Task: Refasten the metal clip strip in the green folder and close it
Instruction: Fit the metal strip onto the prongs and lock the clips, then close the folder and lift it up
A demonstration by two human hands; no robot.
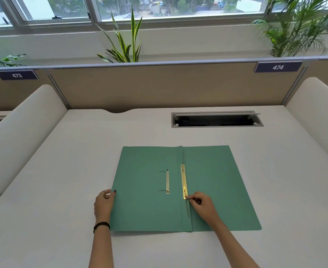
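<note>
On the white desk (62, 171), right hand (200, 203) pinches the brass clip strip (184, 181); left hand (104, 204) grips the open green folder (140, 190).

The folder (147, 190) under my hands looks like matt green card, smooth and unmarked. Along its centre fold lies a shiny brass-coloured metal strip (184, 181), and my right hand (200, 203) touches the near end of it. Left of the fold lies a paler, duller metal bar (167, 181). Around the folder, the desk (62, 190) is smooth, matt off-white.
</note>
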